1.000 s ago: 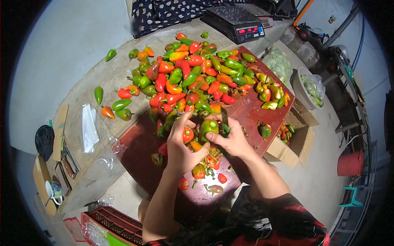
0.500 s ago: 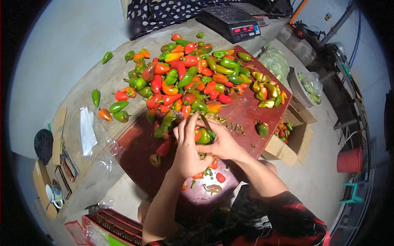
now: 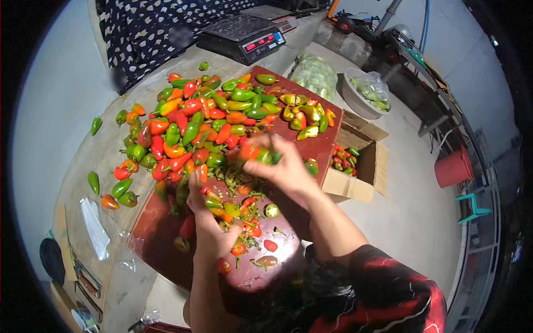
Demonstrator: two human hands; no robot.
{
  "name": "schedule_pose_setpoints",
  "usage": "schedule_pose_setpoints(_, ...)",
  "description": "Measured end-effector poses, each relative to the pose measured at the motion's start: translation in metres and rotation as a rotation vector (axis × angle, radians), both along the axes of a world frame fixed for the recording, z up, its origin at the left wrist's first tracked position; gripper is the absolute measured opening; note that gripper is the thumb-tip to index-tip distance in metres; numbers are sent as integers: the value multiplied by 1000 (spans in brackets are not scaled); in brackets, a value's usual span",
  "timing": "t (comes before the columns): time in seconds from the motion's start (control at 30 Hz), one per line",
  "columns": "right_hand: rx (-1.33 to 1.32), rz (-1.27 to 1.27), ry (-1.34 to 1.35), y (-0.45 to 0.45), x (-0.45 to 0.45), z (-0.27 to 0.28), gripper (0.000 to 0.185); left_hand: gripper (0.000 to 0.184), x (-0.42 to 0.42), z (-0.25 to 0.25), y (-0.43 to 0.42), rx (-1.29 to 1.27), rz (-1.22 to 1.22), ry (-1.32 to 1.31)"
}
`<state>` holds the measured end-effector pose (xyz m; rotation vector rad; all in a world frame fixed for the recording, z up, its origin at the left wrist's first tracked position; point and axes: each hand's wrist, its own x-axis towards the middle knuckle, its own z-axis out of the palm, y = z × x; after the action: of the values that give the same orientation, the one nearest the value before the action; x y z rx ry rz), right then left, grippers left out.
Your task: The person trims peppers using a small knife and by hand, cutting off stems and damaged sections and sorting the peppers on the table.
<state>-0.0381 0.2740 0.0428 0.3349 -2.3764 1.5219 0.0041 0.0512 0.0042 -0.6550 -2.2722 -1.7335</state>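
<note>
My right hand [image 3: 286,169] is closed around a red-and-green pepper [image 3: 258,155], blurred by motion, above the red-brown table. A thin dark strip shows by its fingers, but I cannot tell what it is. Lower and to the left, my left hand [image 3: 211,225] has its fingers apart and holds nothing. Beside it lie cut pepper pieces and green stems [image 3: 247,213], with a sliced-open green pepper end [image 3: 271,210] among them. Beyond both hands spreads a large pile of red, green and orange peppers [image 3: 183,122].
A digital scale [image 3: 239,41] stands behind the pile. Several yellow-green peppers [image 3: 308,116] sit at the table's right side. An open cardboard box [image 3: 347,186] holds peppers to the right, near a white tub [image 3: 355,94] and a filled plastic bag [image 3: 313,77].
My hands have parted: the right has lifted the pepper up and away, and the left has let go and opened. The view has swung to the right.
</note>
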Motion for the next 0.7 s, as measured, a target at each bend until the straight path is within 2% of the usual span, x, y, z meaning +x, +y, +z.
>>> schedule_pose_setpoints(0.07,102,-319,-12,41,2,24,48,107,1,2,-3,-32,17,39)
schedule_pose_setpoints(0.1,54,-398,-13,73,-3,26,48,107,1,3,-4,-20,32,17)
schedule_pose_setpoints(0.17,221,-637,62,130,3,34,45,105,4,5,-8,-19,66,-15)
schedule_pose_setpoints(0.2,451,-836,-8,156,7,30,45,105,3,6,-9,-18,67,-11)
schedule_pose_setpoints(0.23,632,-1020,-54,173,12,23,51,104,2,7,-10,-11,64,6)
schedule_pose_setpoints(0.27,666,-1147,-122,185,12,13,57,102,2,7,-11,-5,59,22)
schedule_pose_setpoints(0.33,634,-1191,-104,189,11,4,57,98,1,12,-12,-35,81,49)
schedule_pose_setpoints(0.4,684,-1049,-27,186,2,-4,50,94,0,12,-13,-67,102,70)
schedule_pose_setpoints(0.43,621,-922,-142,183,-7,-3,41,88,-1,8,-14,-129,131,86)
schedule_pose_setpoints(0.47,604,-900,30,170,-20,-8,30,81,-2,4,-16,-194,164,103)
schedule_pose_setpoints(0.5,550,-808,-7,161,-27,-8,27,81,-4,-2,-18,-199,176,105)
schedule_pose_setpoints(0.57,479,-659,13,121,-45,2,26,62,-7,-17,-22,-225,217,110)
schedule_pose_setpoints(0.6,462,-608,66,108,-56,0,27,62,-7,-19,-24,-230,230,110)
schedule_pose_setpoints(0.7,553,-473,-63,68,-93,-3,30,45,-5,-22,-24,-165,198,-7)
